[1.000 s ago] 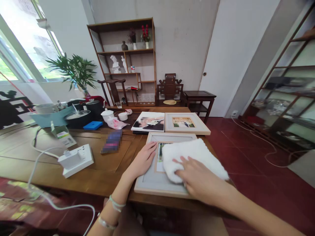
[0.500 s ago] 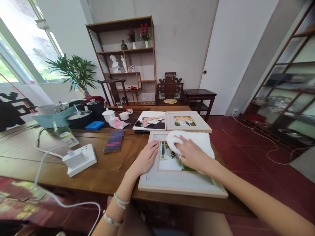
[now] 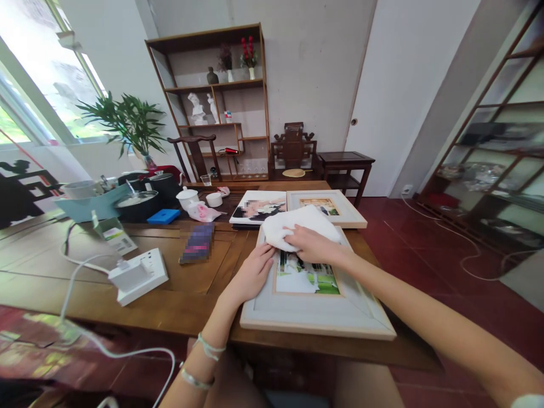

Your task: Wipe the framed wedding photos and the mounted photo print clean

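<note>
A picture frame (image 3: 312, 314) with a pale wide border and a photo (image 3: 306, 279) in its middle lies flat near the table's front edge. My left hand (image 3: 255, 275) rests with fingers stretched on the frame's left border. In my right hand (image 3: 312, 246) a white cloth (image 3: 317, 220) is gripped and pressed against the frame's upper part. The cloth covers the frame's far left corner and the top of the photo, and it overlaps the items behind. Behind it lie a second picture frame (image 3: 351, 212) and a photo album (image 3: 259, 212).
On the wooden table (image 3: 232, 266) lie a power strip (image 3: 140, 275) with a white cord, a blurred dark item (image 3: 198, 242), a blue box (image 3: 164, 216), a white teapot (image 3: 187, 197) and a black pan (image 3: 138, 205). The table's right edge runs beside the frame.
My right hand has moved the cloth left and away from me, from the frame's upper right to its upper left. More of the photo's lower right shows. My left hand stays in place.
</note>
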A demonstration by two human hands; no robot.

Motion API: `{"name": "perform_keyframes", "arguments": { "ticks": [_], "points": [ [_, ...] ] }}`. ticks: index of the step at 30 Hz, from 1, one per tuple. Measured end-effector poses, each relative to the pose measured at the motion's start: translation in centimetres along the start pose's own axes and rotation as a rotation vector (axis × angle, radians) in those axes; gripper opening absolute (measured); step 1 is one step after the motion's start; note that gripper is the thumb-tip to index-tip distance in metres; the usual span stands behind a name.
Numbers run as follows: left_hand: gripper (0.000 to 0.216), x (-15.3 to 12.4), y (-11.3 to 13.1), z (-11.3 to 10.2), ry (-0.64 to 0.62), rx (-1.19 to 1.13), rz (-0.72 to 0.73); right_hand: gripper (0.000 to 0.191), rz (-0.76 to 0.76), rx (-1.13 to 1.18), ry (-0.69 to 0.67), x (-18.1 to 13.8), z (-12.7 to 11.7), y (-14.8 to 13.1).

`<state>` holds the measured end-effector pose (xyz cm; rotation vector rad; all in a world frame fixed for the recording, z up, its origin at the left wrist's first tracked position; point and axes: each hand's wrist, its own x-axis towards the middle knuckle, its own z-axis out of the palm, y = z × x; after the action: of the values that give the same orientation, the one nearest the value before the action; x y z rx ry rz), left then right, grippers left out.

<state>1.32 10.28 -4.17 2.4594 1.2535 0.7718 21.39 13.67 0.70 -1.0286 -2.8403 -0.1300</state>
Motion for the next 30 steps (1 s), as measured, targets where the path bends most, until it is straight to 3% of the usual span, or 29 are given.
{"name": "perform_keyframes", "arguments": {
  "ticks": [6,9,12,16,18,21,25,30],
  "points": [
    [0.042,-0.1,-0.7,0.4,0.004,0.007,-0.006,0.032,0.231,-0.091,-0.037,-5.9,-1.4,2.6],
    [0.041,-0.1,-0.7,0.5,0.021,0.006,-0.007,0.035,0.289,-0.127,-0.042,-8.1,-1.1,2.4],
    [0.042,-0.1,-0.7,0.5,0.021,0.009,-0.020,0.040,0.263,-0.102,-0.063,-9.8,-0.9,-0.1],
    [0.041,0.0,-0.8,0.7,0.035,0.004,-0.008,0.049,0.247,0.004,-0.114,-12.5,-2.0,-5.9],
    [0.041,0.0,-0.8,0.7,0.036,0.005,-0.004,0.047,0.168,0.063,-0.127,-13.6,-2.8,-8.4],
    [0.041,0.0,-0.7,0.6,0.021,0.009,-0.016,0.041,0.115,0.116,-0.151,-13.9,-3.0,-9.9],
    [0.042,-0.1,-0.4,0.3,0.011,0.002,-0.026,0.043,0.249,0.104,-0.074,-11.9,-1.3,-7.5],
    [0.041,-0.2,-0.3,0.1,0.014,-0.023,-0.016,0.043,0.339,-0.015,0.131,-8.9,0.7,-0.4]
  ]
}}
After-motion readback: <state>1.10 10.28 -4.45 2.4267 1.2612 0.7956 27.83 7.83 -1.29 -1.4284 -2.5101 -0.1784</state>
